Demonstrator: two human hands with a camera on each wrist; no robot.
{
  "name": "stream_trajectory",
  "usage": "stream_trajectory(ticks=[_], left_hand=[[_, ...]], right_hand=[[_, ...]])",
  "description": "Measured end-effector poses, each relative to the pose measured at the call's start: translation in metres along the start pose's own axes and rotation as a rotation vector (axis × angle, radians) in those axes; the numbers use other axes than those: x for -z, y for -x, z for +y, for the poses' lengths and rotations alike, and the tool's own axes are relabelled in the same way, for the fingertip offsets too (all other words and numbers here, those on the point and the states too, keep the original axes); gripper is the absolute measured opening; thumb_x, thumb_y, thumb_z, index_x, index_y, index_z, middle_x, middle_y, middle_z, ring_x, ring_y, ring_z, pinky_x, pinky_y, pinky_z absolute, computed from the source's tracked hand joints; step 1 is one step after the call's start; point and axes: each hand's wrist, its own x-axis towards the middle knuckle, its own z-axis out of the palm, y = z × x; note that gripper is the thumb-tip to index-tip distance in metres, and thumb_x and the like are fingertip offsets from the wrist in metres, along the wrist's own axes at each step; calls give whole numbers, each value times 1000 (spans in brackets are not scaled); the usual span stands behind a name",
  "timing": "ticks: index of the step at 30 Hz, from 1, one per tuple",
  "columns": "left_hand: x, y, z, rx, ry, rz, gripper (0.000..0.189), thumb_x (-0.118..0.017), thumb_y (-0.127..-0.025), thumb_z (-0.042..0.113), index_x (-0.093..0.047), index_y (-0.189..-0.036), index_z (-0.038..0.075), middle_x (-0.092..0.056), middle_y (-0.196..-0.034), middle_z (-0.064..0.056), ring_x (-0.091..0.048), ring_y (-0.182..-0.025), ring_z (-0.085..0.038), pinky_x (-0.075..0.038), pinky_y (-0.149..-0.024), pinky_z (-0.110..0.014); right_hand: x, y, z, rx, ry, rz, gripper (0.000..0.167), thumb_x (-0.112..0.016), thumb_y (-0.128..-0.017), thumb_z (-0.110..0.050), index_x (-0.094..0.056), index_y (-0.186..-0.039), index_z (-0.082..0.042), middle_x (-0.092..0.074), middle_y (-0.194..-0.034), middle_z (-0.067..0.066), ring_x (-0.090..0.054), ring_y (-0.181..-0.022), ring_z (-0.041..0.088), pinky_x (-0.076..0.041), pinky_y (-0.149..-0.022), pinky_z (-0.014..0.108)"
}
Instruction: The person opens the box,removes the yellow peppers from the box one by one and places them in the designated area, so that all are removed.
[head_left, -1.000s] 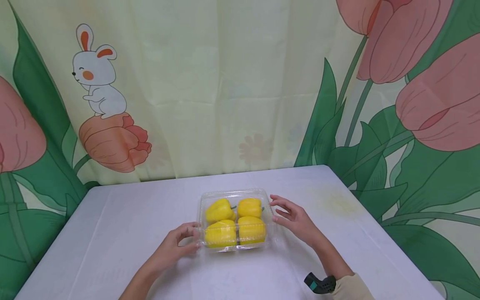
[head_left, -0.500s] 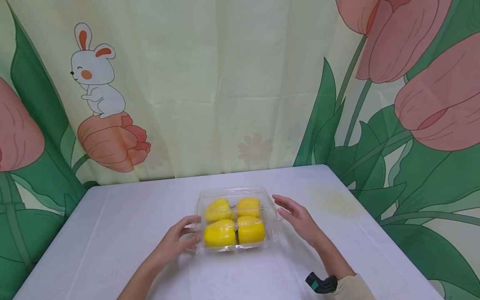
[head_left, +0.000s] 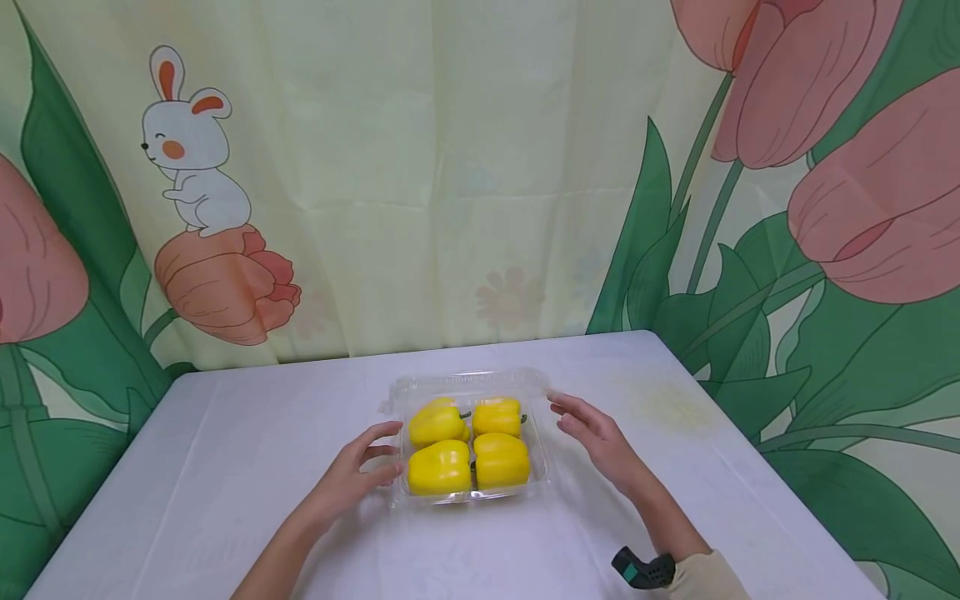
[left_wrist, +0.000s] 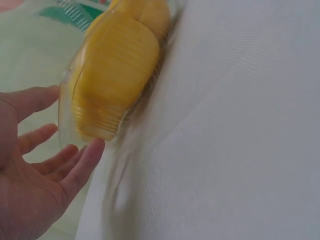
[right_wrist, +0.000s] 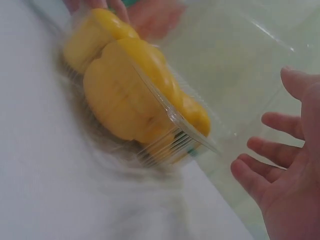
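A clear plastic clamshell box (head_left: 480,497) holds several yellow bell peppers (head_left: 438,468), and its transparent lid (head_left: 450,382) is swung back toward the far side. At the box's left side is my left hand (head_left: 352,477), fingers loosely spread; in the left wrist view its fingertips (left_wrist: 95,150) reach the box's edge. My right hand (head_left: 598,437) hovers just right of the box, its fingers relaxed and holding nothing. The right wrist view shows a gap between that hand (right_wrist: 292,170) and the box body; whether a fingertip touches the lid, I cannot tell.
Under the box is a table with a white cloth (head_left: 247,467). Behind it hangs a curtain (head_left: 367,183) printed with tulips and a rabbit. A dark band (head_left: 643,568) is worn on the right wrist.
The lid has swung from over the peppers up and back to the far side. My right hand has drawn slightly away from the box; the left has barely shifted.
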Motion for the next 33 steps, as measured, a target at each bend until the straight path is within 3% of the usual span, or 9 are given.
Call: stream_trajectory(ticks=[9,14,33], left_hand=[[1,-4,-2,12,-27,-9,61,-70,-88,26,-44,-143,22,-38,-153,-6,-47,-131,-33,-57,-90,-38],[1,-5,-2,11,-30,-31,61,-68,-89,20,-42,-145,22,-34,-155,-8,-45,-133,-35,-57,-90,-39],[1,-4,-1,-4,-25,-74,63,-66,-90,17,-39,-147,19,-32,-155,-14,-42,-134,-40,-58,-87,-36]], right_hand=[[-5,-1,1,-67,15,-2,51,-54,-98,-35,-45,-143,-13,-45,-149,9,-44,-138,31,-46,-106,42],[-10,-2,5,-104,32,-17,49,-57,-97,-27,-45,-143,-14,-44,-150,8,-43,-138,32,-48,-104,43],[-10,-3,0,-90,22,-34,50,-58,-96,-22,-44,-143,-13,-44,-150,9,-42,-138,33,-50,-102,39]])
